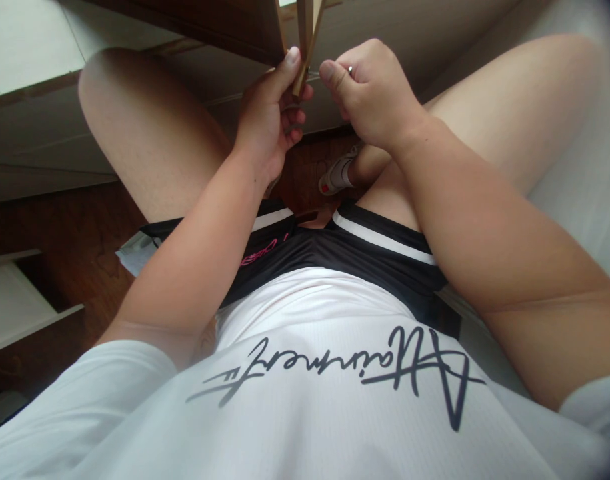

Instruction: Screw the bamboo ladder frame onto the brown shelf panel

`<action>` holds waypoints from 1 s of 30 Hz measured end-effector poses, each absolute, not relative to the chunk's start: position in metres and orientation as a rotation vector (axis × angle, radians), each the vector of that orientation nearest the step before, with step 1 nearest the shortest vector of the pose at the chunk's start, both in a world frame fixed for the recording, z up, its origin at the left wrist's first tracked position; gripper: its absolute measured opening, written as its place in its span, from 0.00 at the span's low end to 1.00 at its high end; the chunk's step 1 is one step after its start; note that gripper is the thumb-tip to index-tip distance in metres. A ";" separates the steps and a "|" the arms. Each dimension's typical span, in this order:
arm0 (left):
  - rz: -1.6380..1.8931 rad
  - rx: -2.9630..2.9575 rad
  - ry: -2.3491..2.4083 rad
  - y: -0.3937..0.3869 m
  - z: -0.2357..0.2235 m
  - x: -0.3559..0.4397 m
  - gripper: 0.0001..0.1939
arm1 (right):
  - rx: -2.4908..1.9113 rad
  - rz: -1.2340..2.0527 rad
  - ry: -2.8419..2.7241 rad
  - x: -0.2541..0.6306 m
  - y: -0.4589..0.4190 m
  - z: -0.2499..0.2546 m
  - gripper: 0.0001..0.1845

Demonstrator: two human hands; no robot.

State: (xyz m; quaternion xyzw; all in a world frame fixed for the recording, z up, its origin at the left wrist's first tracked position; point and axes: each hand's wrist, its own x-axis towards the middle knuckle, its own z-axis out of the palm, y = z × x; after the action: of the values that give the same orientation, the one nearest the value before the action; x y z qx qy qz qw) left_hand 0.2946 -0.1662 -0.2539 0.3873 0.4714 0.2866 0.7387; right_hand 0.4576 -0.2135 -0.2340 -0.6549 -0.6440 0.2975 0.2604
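My left hand is closed around the lower end of a narrow light-wood strip, its thumb up by the corner of a dark brown wooden panel. Just to the right, my right hand is a fist around a thin metal tool. Its shiny end shows between thumb and finger, and a slim shaft points toward the strip. The fingers hide most of this tool, so its exact kind cannot be told. Whether the shaft touches the wood is unclear.
Bare knees flank both hands. A pale board surface lies at the upper left. Below is a reddish-brown wood floor, with a white shelf-like piece at the left. A shoe is under the right forearm.
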 end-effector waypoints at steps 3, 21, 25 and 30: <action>0.620 0.888 1.043 -0.166 -0.254 0.294 0.09 | -1.766 0.812 -1.745 0.458 -0.214 -0.234 0.26; 0.607 0.904 1.064 -0.167 -0.255 0.294 0.11 | -1.771 0.816 -1.727 0.456 -0.214 -0.230 0.26; 0.614 0.892 1.032 -0.167 -0.255 0.294 0.11 | -1.747 0.804 -1.744 0.456 -0.214 -0.231 0.26; 0.633 0.873 1.044 -0.167 -0.256 0.295 0.11 | -1.779 0.766 -1.726 0.458 -0.214 -0.232 0.26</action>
State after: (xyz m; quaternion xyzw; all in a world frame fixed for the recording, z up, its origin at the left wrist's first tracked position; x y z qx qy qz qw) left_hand 0.2950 -0.1669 -0.2562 0.3968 0.4743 0.2877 0.7313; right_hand 0.4576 -0.2141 -0.2325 -0.6603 -0.6404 0.2844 0.2701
